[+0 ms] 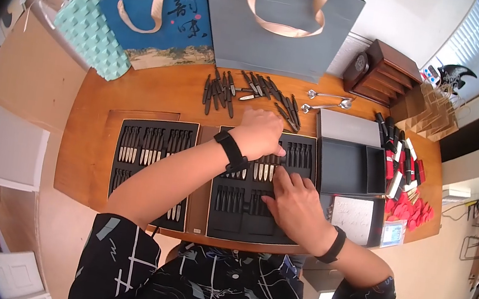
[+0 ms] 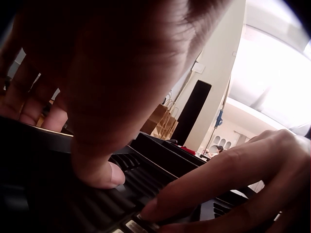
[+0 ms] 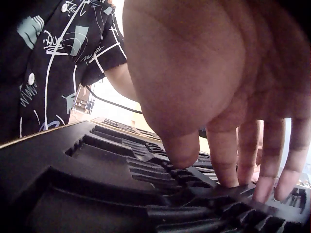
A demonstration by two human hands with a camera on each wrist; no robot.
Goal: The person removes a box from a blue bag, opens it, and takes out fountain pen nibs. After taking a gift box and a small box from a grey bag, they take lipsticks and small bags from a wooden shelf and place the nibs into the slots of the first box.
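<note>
In the head view a black case has rows of slim dark-handled pieces with silver ends in its slots. My left hand lies over the case's far side. In the left wrist view its thumb presses down on the dark slotted rows, and its other fingers reach past the gold-edged rim. My right hand touches the same case with fairly straight fingers, index tip beside the silver ends. In the right wrist view its fingertips rest on the ridged black insert.
Left of it lies a second filled panel. Loose dark pieces are scattered behind, near two silver spoon-like tools. A grey box, red and black items and red pieces stand right; gift bags stand behind.
</note>
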